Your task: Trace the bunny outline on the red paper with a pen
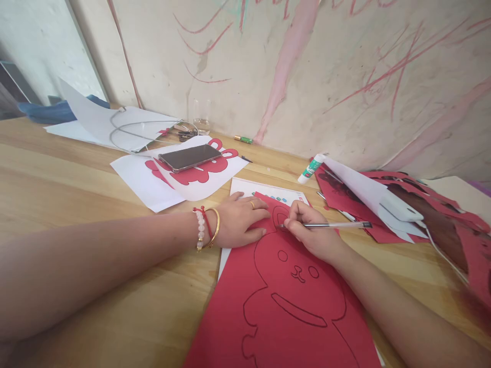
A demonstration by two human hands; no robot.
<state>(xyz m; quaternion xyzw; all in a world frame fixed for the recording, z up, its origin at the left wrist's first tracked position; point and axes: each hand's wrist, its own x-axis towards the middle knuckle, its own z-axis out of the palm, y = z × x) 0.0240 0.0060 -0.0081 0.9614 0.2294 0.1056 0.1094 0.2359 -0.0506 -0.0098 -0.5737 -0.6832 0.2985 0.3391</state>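
A sheet of red paper [230, 327] lies over a white pad [240, 186] on the wooden table. Dark lines on it form a rabbit figure with eyes, nose, an ear and a curved band below the face. Spread flat, my left hand [240, 220] rests on the upper left of the red sheet and the white pad. My right hand [312, 232] grips a clear-barrelled pen [337, 225], its tip touching the paper by the ear outline. Part of the drawing's upper right is hidden behind this hand.
A phone [192, 157] lies on white paper with a red rabbit cutout [217, 166]. A glue stick [311, 168] stands tilted near the wall. Red paper scraps [471, 240] and a white charger [401, 207] with a cable are at right. A glass [201, 122] stands at the back.
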